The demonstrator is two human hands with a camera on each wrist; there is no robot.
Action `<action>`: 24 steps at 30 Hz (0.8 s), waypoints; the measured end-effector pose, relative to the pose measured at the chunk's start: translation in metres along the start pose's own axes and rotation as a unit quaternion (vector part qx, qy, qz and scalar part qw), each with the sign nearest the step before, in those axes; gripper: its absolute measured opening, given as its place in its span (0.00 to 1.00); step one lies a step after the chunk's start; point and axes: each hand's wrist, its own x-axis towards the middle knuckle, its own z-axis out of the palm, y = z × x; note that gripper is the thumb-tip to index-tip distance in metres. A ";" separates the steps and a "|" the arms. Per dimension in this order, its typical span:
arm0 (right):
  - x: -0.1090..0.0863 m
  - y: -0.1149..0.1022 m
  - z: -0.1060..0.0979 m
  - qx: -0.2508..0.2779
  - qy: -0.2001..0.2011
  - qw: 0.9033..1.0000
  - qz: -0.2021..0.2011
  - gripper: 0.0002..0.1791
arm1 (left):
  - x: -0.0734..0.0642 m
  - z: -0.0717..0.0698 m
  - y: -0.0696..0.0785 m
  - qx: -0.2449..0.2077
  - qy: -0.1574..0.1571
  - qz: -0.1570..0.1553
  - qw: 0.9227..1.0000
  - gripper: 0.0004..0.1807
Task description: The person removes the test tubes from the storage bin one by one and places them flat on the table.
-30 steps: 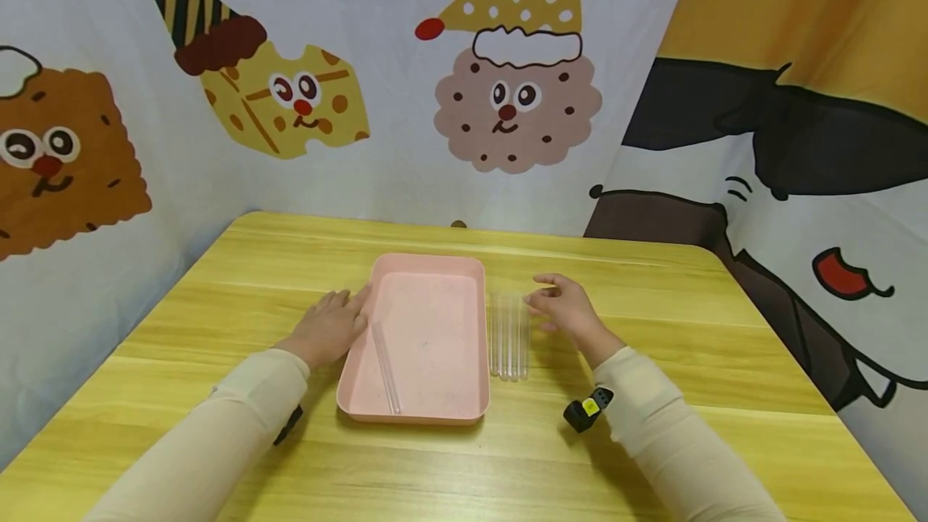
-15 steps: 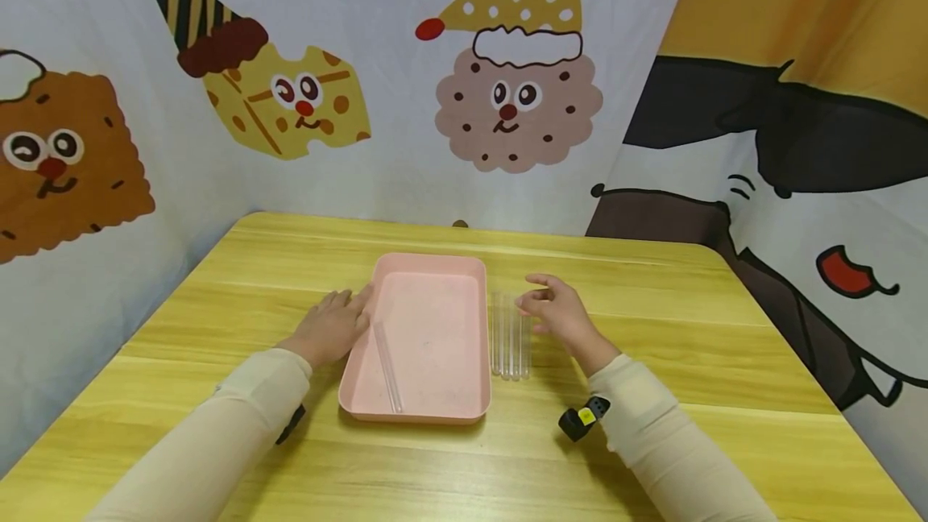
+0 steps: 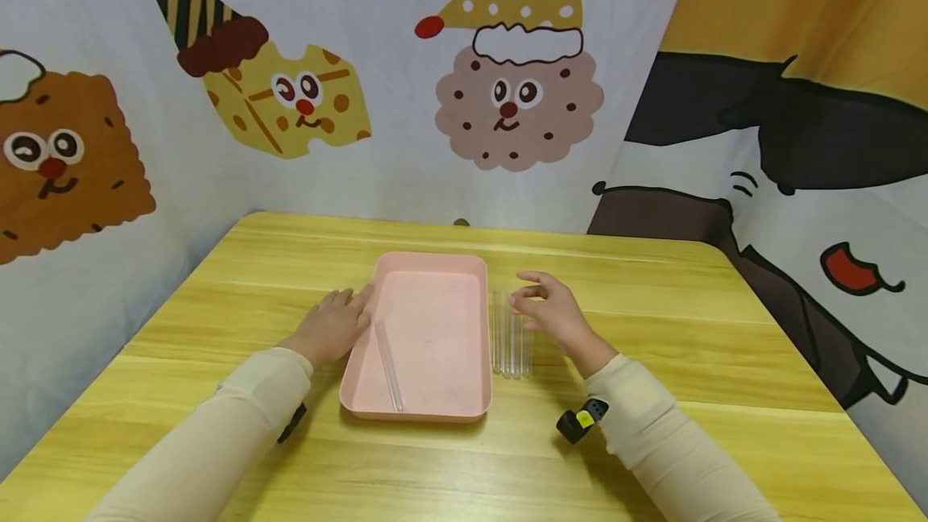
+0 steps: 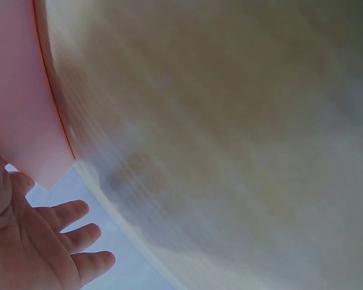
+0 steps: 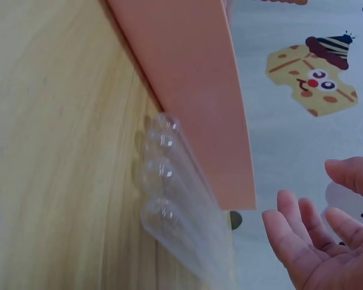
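A pink rectangular tray [image 3: 442, 329] lies on the table, and one clear test tube [image 3: 389, 365] rests slanted in its left part. My left hand [image 3: 332, 329] touches the tray's left side with fingers extended; in the left wrist view the same hand [image 4: 39, 244] is beside the pink wall. Several clear test tubes [image 3: 511, 357] lie side by side along the tray's right side, their rounded ends toward me. Over their far ends is my right hand [image 3: 557, 316]. The right wrist view shows its thumb and fingers apart, with nothing between them.
The wood-grain table [image 3: 638, 296] carries the tray and tubes. A cloth backdrop [image 3: 406, 176] with cartoon figures stands along the back and sides. A small black device [image 3: 580, 422] is on the right wrist.
My right hand has shifted slightly left over the test tubes, toward the tray. The left hand stays at the tray's side, and the tubes look the same.
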 end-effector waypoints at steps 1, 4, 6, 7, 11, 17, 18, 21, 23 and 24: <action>0.000 -0.001 0.001 0.000 -0.001 1.000 -0.002 0.29 | 0.000 0.000 0.000 0.000 0.000 0.001 1.000 0.30; -0.002 -0.003 0.004 0.002 -0.009 1.000 -0.012 0.29 | 0.000 0.000 0.000 0.001 0.001 0.003 1.000 0.30; -0.002 -0.005 0.007 0.003 -0.014 1.000 -0.017 0.29 | 0.001 0.000 -0.001 0.000 0.001 0.002 1.000 0.30; -0.003 -0.005 0.008 0.004 -0.015 1.000 -0.019 0.29 | 0.001 0.000 -0.001 -0.001 0.001 0.002 1.000 0.30; -0.004 -0.008 0.012 0.009 -0.020 0.999 -0.023 0.28 | 0.002 0.001 -0.001 0.001 0.001 0.003 1.000 0.30; -0.004 -0.014 0.018 0.009 -0.026 0.999 -0.024 0.29 | 0.002 0.001 -0.001 0.004 0.001 0.002 1.000 0.30; -0.003 -0.015 0.019 0.006 -0.026 0.999 -0.025 0.29 | 0.002 0.001 -0.001 0.003 0.000 0.001 1.000 0.30; -0.002 -0.019 0.022 0.002 -0.032 0.999 -0.032 0.29 | 0.002 0.001 -0.001 0.004 0.001 0.000 1.000 0.30; -0.001 -0.021 0.024 0.000 -0.039 0.999 -0.036 0.29 | 0.003 0.001 -0.001 0.004 0.001 0.000 1.000 0.30; -0.001 -0.022 0.026 -0.002 -0.043 0.998 -0.037 0.29 | 0.003 0.001 -0.001 0.004 0.000 0.000 1.000 0.30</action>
